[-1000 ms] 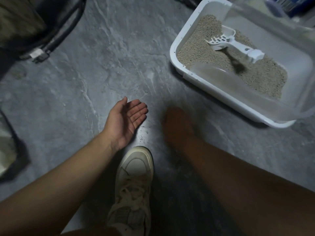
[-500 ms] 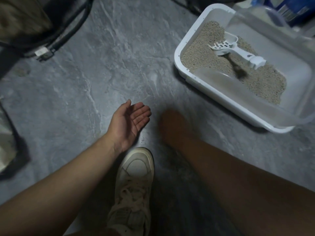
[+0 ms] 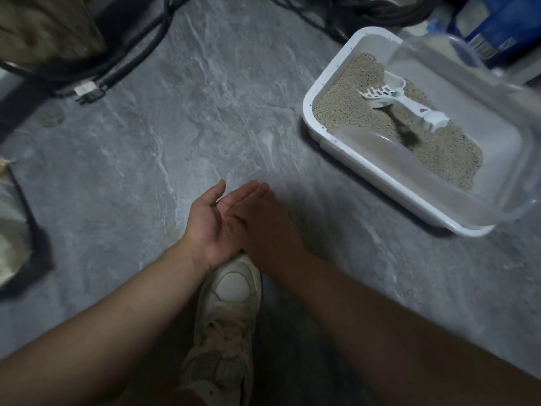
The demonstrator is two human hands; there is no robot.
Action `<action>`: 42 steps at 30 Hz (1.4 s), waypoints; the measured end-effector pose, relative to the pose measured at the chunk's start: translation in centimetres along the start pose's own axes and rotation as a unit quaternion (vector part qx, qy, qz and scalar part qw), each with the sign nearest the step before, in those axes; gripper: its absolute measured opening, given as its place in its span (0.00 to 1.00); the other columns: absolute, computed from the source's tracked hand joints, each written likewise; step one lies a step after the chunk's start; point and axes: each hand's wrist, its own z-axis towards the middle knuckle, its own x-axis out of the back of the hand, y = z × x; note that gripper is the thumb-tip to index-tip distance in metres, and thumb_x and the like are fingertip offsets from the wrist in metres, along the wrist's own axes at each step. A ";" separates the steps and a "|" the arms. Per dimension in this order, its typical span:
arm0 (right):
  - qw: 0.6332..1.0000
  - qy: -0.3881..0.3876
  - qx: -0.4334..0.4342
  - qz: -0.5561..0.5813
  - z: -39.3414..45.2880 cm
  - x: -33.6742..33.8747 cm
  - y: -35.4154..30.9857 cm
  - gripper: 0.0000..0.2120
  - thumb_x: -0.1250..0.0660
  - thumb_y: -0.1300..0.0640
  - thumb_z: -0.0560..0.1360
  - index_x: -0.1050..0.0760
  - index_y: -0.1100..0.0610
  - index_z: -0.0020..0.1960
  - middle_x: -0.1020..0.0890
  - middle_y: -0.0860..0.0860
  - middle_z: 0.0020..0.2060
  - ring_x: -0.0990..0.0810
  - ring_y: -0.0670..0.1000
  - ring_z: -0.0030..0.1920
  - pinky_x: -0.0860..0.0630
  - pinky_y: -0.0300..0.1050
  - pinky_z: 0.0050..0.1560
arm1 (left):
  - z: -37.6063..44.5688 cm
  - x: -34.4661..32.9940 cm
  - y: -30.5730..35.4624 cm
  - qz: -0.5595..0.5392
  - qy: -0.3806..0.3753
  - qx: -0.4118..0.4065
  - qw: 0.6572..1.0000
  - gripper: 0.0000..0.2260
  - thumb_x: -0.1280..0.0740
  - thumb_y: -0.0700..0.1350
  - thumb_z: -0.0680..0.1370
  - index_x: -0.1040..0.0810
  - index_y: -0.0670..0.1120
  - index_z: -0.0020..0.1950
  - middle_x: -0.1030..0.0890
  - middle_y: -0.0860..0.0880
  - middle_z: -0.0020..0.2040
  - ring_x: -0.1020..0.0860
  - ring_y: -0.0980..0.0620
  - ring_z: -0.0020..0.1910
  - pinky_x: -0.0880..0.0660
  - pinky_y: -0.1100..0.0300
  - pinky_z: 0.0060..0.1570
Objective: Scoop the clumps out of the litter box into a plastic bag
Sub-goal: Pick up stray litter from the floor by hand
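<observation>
change: my right hand (image 3: 265, 227), apart a second ago, now lies on my upturned left hand (image 3: 215, 221) | fingers: straight, holding nothing | scoop (image 3: 401, 105): untouched in litter box (image 3: 330, 145) | scooping not begun

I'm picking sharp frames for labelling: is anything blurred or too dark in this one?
Head view: the right hand is smeared by motion and dim; the left hand is sharper. The scoop in the litter box is crisp, casting a dark shadow on the litter. The frame's edges are dim.
</observation>
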 end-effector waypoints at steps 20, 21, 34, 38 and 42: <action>0.932 0.050 -0.351 0.081 0.6 -2.2 8.9 0.12 0.34 0.54 0.76 0.20 0.61 0.55 0.17 0.60 0.52 0.18 0.61 0.54 0.21 0.53 0.56 | 0.7 1.0 -0.2 -0.031 0.032 -0.018 0.999 0.23 0.42 0.51 0.83 0.24 0.33 0.67 0.19 0.34 0.64 0.19 0.35 0.62 0.18 0.43 0.57; 0.937 0.047 -0.339 0.071 0.9 -2.3 8.8 0.12 0.35 0.56 0.77 0.21 0.61 0.56 0.18 0.60 0.53 0.18 0.62 0.55 0.21 0.52 0.56 | 0.8 1.1 -0.2 -0.031 0.033 -0.018 0.999 0.23 0.42 0.51 0.83 0.24 0.33 0.67 0.19 0.34 0.64 0.18 0.35 0.62 0.19 0.42 0.57; 0.975 0.031 -0.220 0.001 1.7 -2.8 7.4 0.10 0.36 0.58 0.79 0.21 0.62 0.56 0.18 0.61 0.54 0.20 0.62 0.57 0.24 0.50 0.54 | -0.2 2.0 0.4 -0.046 0.027 -0.033 0.998 0.23 0.41 0.51 0.83 0.23 0.33 0.67 0.19 0.34 0.64 0.18 0.35 0.61 0.18 0.42 0.54; 0.986 0.072 -0.142 0.041 2.2 -2.8 5.8 0.07 0.36 0.59 0.77 0.20 0.60 0.51 0.17 0.59 0.48 0.19 0.60 0.51 0.26 0.48 0.49 | -1.8 3.4 2.5 -0.086 0.040 -0.085 0.992 0.23 0.42 0.51 0.83 0.21 0.32 0.63 0.19 0.34 0.64 0.18 0.35 0.61 0.18 0.42 0.57; 0.995 0.048 -0.052 0.072 3.6 -3.3 3.2 0.08 0.32 0.60 0.75 0.19 0.61 0.52 0.18 0.58 0.48 0.21 0.58 0.51 0.29 0.45 0.50 | -4.2 6.6 6.1 -0.134 0.061 -0.174 0.974 0.23 0.43 0.50 0.84 0.21 0.33 0.62 0.18 0.34 0.63 0.18 0.35 0.60 0.21 0.42 0.61</action>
